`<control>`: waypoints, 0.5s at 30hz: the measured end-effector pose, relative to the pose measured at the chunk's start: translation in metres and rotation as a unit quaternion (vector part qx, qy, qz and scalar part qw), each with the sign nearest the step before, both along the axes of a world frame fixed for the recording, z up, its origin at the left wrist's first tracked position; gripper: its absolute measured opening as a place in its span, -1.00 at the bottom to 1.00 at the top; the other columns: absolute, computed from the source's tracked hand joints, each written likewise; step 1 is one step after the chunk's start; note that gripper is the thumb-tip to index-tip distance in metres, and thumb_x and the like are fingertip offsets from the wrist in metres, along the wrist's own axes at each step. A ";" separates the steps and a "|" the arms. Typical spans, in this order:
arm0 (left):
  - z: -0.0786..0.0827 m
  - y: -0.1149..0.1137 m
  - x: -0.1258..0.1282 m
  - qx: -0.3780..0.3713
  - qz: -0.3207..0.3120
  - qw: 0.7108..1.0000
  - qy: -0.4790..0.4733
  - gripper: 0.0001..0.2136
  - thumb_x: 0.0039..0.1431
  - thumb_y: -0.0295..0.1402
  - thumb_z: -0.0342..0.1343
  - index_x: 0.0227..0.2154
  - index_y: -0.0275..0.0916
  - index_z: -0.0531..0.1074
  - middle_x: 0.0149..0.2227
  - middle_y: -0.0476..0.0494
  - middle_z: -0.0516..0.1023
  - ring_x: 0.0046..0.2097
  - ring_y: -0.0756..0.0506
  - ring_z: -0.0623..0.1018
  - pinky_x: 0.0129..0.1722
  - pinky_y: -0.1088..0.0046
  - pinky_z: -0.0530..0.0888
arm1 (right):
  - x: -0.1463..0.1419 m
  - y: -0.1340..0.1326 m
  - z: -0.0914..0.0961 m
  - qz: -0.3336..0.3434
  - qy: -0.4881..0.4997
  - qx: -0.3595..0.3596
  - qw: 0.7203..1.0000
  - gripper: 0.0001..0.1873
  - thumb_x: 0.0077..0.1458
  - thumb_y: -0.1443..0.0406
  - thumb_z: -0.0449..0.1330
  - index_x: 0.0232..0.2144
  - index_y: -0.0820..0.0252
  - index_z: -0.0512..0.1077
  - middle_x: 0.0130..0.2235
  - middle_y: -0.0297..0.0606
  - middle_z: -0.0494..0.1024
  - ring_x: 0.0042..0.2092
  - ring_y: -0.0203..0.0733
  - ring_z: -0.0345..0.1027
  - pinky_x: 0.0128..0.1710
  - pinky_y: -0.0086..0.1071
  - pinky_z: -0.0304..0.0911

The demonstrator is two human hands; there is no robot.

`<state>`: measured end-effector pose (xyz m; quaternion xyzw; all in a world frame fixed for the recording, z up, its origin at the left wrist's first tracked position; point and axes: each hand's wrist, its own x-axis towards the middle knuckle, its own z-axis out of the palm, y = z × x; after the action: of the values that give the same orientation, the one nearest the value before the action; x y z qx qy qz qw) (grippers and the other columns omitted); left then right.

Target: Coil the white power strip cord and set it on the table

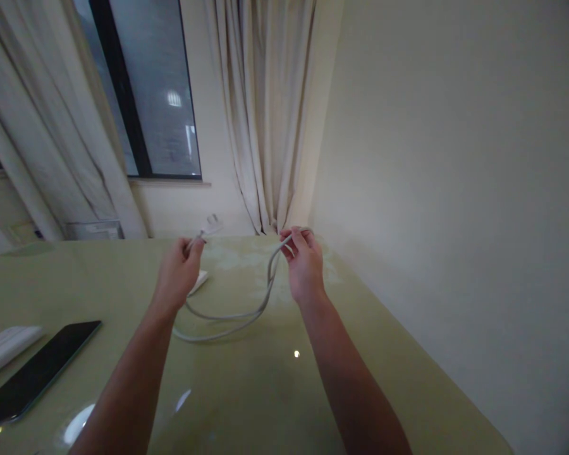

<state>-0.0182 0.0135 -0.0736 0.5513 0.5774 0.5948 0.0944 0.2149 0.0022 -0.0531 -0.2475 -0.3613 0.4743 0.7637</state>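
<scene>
My left hand (179,270) is closed on a white cable (227,319) just below its plug (212,224), which sticks up past my fingers. My right hand (305,262) pinches a folded loop of the same cable at the same height. Between my hands the doubled cable sags in a curve down to the glossy yellow-green table (246,392). A small white block (200,280), partly hidden behind my left hand, lies on the table.
A dark tablet (38,370) lies flat at the left, with a white slab-shaped object (4,347) beside it at the frame edge. Curtains (265,114) and a window (146,95) stand behind the table; a bare wall (455,189) runs along its right edge.
</scene>
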 end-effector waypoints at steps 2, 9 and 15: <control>0.013 -0.007 -0.004 0.041 -0.054 0.984 -0.165 -0.71 0.22 -0.14 0.23 -0.47 -0.17 0.32 -0.51 0.05 0.26 -0.49 0.00 0.25 -0.55 0.51 0.15 | 0.014 0.004 0.002 -0.011 -0.042 -0.015 0.999 -0.67 0.00 0.08 0.44 -0.41 0.14 0.45 -0.29 -0.28 0.68 -0.23 -0.24 0.52 -0.18 -0.36 0.40; 0.058 -0.052 0.016 -0.039 -0.369 0.799 -0.473 -0.81 0.37 -0.35 0.09 -0.40 -0.23 0.38 -0.51 0.08 0.10 -0.60 0.12 -0.03 -0.77 0.71 -0.06 | 0.044 0.003 0.009 -0.030 -0.203 -0.012 0.979 -0.75 -0.02 0.14 0.44 -0.39 0.19 0.59 -0.31 -0.22 0.70 -0.27 -0.24 0.54 -0.27 -0.40 0.39; 0.031 -0.039 0.047 -0.094 -0.376 0.815 -0.430 -0.83 0.30 -0.24 0.19 -0.31 -0.21 0.39 -0.54 0.18 0.04 -0.63 0.12 -0.08 -0.74 0.65 -0.01 | 0.056 -0.014 0.024 -0.011 -0.176 0.060 0.983 -0.81 0.00 0.24 0.38 -0.32 0.22 0.59 -0.43 -0.32 0.60 -0.37 -0.30 0.44 -0.27 -0.39 0.38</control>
<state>0.0291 -0.0255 -0.0422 0.4020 0.2788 0.6321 0.6009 0.2705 -0.0120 -0.0292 -0.2851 -0.5149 0.3923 0.7069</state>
